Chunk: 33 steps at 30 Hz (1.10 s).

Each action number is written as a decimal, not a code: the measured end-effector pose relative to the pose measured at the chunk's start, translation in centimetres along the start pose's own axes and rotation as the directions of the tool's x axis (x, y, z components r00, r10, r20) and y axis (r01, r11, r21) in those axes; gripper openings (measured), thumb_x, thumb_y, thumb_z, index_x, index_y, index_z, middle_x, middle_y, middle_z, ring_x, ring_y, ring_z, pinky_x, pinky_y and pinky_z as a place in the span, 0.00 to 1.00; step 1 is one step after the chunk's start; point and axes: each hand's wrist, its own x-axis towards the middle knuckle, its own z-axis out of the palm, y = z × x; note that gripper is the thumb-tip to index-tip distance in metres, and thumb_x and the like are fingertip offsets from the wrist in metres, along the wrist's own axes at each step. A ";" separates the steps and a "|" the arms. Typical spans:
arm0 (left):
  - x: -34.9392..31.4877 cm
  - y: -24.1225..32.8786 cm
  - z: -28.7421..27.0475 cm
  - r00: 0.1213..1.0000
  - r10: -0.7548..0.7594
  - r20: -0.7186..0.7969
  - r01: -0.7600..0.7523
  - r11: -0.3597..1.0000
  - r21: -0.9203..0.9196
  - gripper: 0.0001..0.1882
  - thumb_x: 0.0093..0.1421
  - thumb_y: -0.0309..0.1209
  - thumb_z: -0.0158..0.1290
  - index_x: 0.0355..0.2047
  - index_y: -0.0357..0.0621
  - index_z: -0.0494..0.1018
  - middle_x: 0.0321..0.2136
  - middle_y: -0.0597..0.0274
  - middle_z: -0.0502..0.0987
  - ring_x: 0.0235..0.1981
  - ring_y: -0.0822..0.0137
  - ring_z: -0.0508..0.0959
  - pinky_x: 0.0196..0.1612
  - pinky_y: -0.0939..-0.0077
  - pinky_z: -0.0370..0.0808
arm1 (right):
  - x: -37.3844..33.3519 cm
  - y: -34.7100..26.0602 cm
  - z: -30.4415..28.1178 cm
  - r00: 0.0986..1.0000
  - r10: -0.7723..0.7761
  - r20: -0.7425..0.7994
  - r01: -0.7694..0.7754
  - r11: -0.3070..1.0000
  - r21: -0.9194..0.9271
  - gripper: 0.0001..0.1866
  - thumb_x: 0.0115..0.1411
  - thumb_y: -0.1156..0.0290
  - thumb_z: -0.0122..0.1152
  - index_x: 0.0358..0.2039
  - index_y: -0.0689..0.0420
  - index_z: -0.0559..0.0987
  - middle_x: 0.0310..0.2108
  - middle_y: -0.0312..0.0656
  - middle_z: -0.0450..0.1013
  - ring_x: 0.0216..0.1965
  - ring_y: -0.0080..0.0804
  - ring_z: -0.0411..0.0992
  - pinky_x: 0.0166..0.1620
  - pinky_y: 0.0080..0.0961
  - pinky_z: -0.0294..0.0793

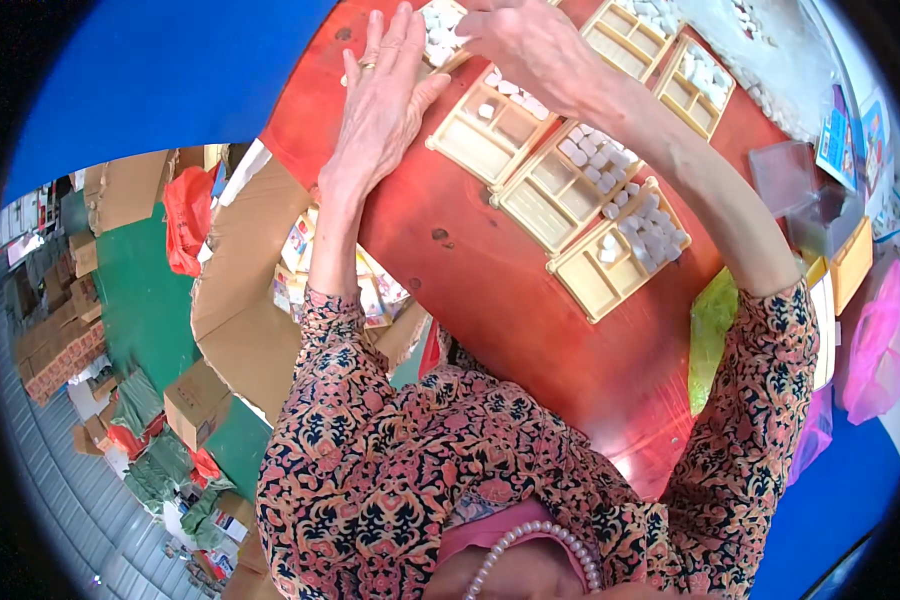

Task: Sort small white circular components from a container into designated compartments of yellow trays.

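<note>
My left hand (385, 105) is at the top of the view, its fingers stretched out along the left side of a cream compartment tray (458, 58) holding small white pieces (440, 30). A ring is on one finger. My right hand (530, 50) reaches over the same tray's right side; its bent fingers are blurred and partly cut off by the upper edge, so whether they hold a piece is hidden. Nearer to me stand more cream trays, a left one (475, 140), a middle one (545, 205) and a near one (598, 275), each with white pieces in its far part.
Two further trays, one (625, 40) and another (688, 95), stand on the red table (510, 320) beyond my right forearm. A clear plastic sheet (770, 50) with white pieces lies at the far right. Clear plastic boxes (820, 210) and a large cardboard box (255, 270) flank the table.
</note>
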 end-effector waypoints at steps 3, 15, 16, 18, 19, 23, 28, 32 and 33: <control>-0.4 -0.3 0.4 0.998 0.058 0.028 -0.060 0.995 0.075 0.33 0.66 0.49 0.41 0.68 0.52 0.49 0.69 0.62 0.45 0.70 0.55 0.40 0.67 0.45 0.36 | -1.8 -1.4 -0.8 0.914 0.167 0.369 -0.224 0.968 0.117 0.07 0.51 0.75 0.60 0.32 0.59 0.79 0.31 0.42 0.74 0.41 0.41 0.72 0.44 0.34 0.73; -0.1 0.6 0.3 0.997 0.064 -0.038 -0.061 0.996 0.060 0.36 0.63 0.45 0.47 0.67 0.46 0.51 0.69 0.59 0.47 0.70 0.53 0.43 0.65 0.37 0.41 | -3.1 -4.4 -0.3 0.986 0.031 0.164 -0.032 0.999 -0.001 0.02 0.47 0.78 0.59 0.23 0.59 0.78 0.25 0.44 0.75 0.39 0.42 0.73 0.44 0.34 0.75; -0.1 0.7 0.0 0.996 0.083 -0.025 -0.080 0.993 0.091 0.35 0.63 0.46 0.47 0.66 0.46 0.52 0.69 0.59 0.47 0.70 0.53 0.44 0.65 0.37 0.41 | -4.2 -3.0 -0.2 0.985 -0.083 -0.150 0.092 0.994 0.054 0.03 0.51 0.76 0.60 0.24 0.61 0.79 0.23 0.43 0.75 0.34 0.40 0.75 0.40 0.31 0.75; -0.4 0.6 0.0 0.994 0.100 0.032 -0.104 0.976 0.191 0.34 0.63 0.46 0.48 0.66 0.45 0.54 0.68 0.59 0.48 0.70 0.53 0.44 0.65 0.39 0.41 | -3.2 -2.0 -2.7 0.991 0.127 0.036 -0.132 0.976 0.171 0.04 0.53 0.75 0.61 0.26 0.62 0.79 0.23 0.44 0.75 0.32 0.38 0.75 0.38 0.30 0.75; -0.5 0.7 -0.2 0.994 0.102 0.027 -0.106 0.976 0.192 0.34 0.63 0.46 0.48 0.66 0.45 0.54 0.68 0.59 0.48 0.70 0.53 0.44 0.65 0.39 0.41 | -2.2 -1.6 -4.6 0.926 0.301 0.228 -0.353 0.905 0.237 0.06 0.55 0.73 0.61 0.27 0.63 0.79 0.23 0.44 0.75 0.30 0.37 0.75 0.36 0.29 0.75; -0.5 1.2 0.3 0.991 0.118 -0.066 -0.107 0.983 0.150 0.33 0.63 0.44 0.48 0.65 0.45 0.56 0.68 0.60 0.49 0.70 0.53 0.44 0.66 0.39 0.42 | -2.6 1.0 -6.9 0.877 0.453 0.162 -0.477 0.776 0.413 0.04 0.50 0.78 0.59 0.25 0.64 0.81 0.20 0.40 0.77 0.22 0.19 0.72 0.25 0.20 0.70; -0.3 3.5 0.4 0.985 0.165 -0.047 -0.157 0.977 0.148 0.32 0.63 0.45 0.47 0.65 0.49 0.57 0.68 0.63 0.49 0.70 0.55 0.44 0.67 0.43 0.40 | -5.0 1.1 -6.2 0.807 0.509 0.299 -0.591 0.692 0.415 0.03 0.50 0.77 0.59 0.24 0.63 0.80 0.19 0.41 0.75 0.22 0.22 0.72 0.26 0.23 0.70; -0.4 4.8 1.1 0.977 0.213 0.027 -0.214 0.972 0.101 0.30 0.60 0.41 0.51 0.61 0.43 0.62 0.67 0.61 0.52 0.69 0.53 0.46 0.65 0.40 0.44 | -5.5 0.9 -4.6 0.847 0.430 0.312 -0.511 0.821 0.255 0.06 0.54 0.73 0.61 0.30 0.63 0.80 0.25 0.45 0.76 0.28 0.36 0.75 0.35 0.30 0.74; -0.5 4.9 1.3 0.974 0.221 0.042 -0.224 0.968 0.110 0.28 0.58 0.37 0.55 0.57 0.39 0.65 0.66 0.59 0.54 0.69 0.52 0.47 0.64 0.38 0.48 | -5.3 0.6 -4.6 0.851 0.404 0.335 -0.477 0.862 0.172 0.06 0.54 0.73 0.60 0.31 0.62 0.80 0.27 0.45 0.77 0.31 0.35 0.75 0.37 0.30 0.74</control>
